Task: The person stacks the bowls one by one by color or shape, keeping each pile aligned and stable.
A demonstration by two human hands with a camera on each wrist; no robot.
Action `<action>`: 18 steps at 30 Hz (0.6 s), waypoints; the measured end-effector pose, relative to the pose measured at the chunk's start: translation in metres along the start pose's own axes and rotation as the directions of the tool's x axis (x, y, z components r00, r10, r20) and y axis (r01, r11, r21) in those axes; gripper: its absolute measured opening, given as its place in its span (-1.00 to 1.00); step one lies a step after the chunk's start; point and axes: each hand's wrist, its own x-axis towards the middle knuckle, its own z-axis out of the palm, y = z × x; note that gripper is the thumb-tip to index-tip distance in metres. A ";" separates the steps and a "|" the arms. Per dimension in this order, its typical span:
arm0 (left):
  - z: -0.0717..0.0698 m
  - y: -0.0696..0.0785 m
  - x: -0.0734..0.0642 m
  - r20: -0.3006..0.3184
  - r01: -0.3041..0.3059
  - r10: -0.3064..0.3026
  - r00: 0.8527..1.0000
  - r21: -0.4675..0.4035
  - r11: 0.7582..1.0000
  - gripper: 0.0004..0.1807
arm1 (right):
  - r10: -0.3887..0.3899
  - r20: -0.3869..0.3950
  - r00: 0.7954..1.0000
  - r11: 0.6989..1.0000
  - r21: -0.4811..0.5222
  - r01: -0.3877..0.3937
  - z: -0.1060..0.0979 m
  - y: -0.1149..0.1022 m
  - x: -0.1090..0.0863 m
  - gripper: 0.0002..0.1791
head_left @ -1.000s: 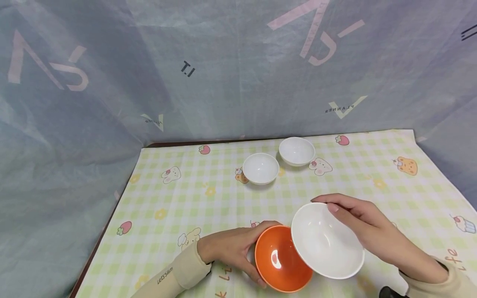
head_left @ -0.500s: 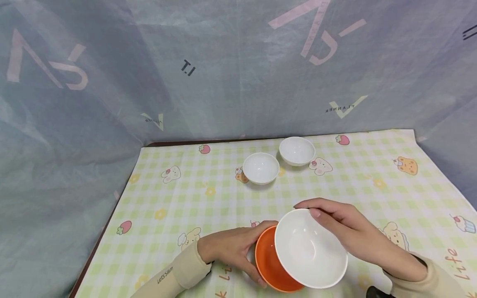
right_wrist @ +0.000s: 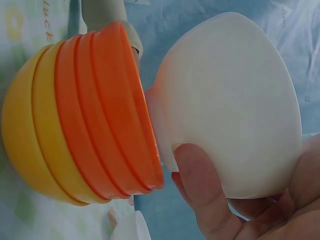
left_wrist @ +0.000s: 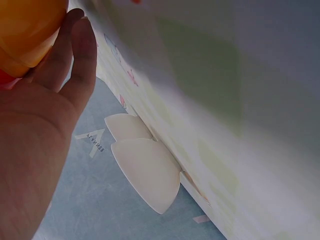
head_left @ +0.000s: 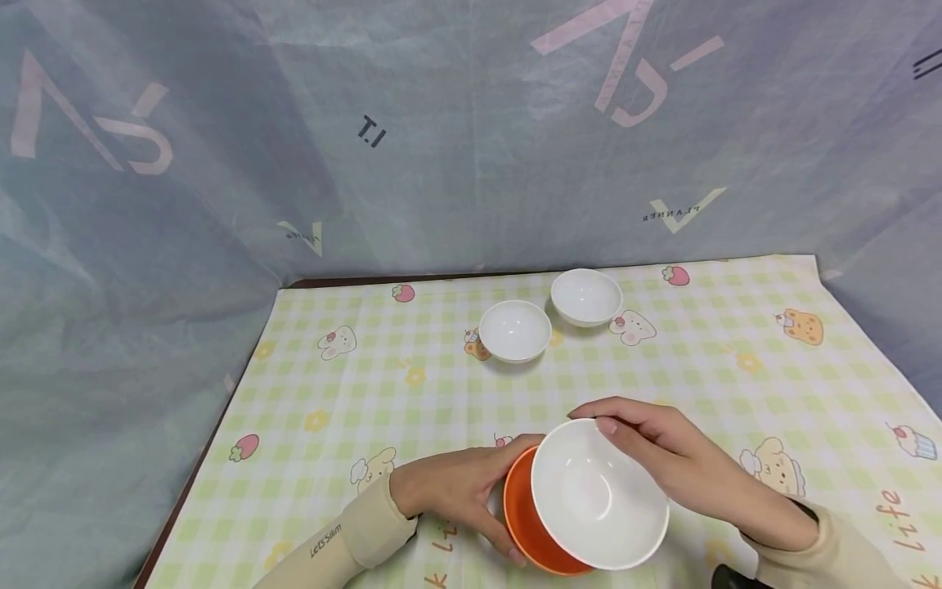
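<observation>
A nested stack of bowls, yellow bowls (right_wrist: 42,120) at the bottom and orange bowls (right_wrist: 107,110) above, stands upright near the front of the table. My left hand (head_left: 467,489) curves its fingers and thumb round the stack's left side. With thumb and fingers, my right hand (head_left: 673,454) grips a white bowl (head_left: 599,495) by its far right side. That bowl is tilted over the orange bowl and hides much of its inside. In the right wrist view its foot is at the orange rim; whether they touch I cannot tell.
Two more white bowls, a nearer one (head_left: 515,331) and a farther one (head_left: 586,298), stand upright towards the back of the table. A green checked cloth (head_left: 412,409) with cartoon prints covers the tabletop. Behind it hangs a grey-blue curtain (head_left: 456,147).
My right hand has moved left and slightly nearer with the white bowl, which now covers more of the orange bowl. The left hand has stayed on the stack.
</observation>
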 end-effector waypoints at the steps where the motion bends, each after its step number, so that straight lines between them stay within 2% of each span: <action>1: 0.000 0.000 0.000 0.000 0.002 -0.002 1.000 -0.001 1.000 0.35 | -0.004 0.003 1.000 1.000 0.002 0.004 0.000 0.001 0.000 -0.60; 9: 0.002 0.000 -0.002 -0.012 0.037 -0.037 0.999 0.009 0.999 0.36 | -0.007 0.004 1.000 1.000 0.010 0.007 0.004 0.007 0.001 -0.60; 18: 0.002 0.000 -0.003 -0.009 0.061 -0.061 0.998 0.002 0.998 0.38 | -0.044 -0.045 0.998 0.997 -0.059 0.041 0.008 0.007 0.001 -0.59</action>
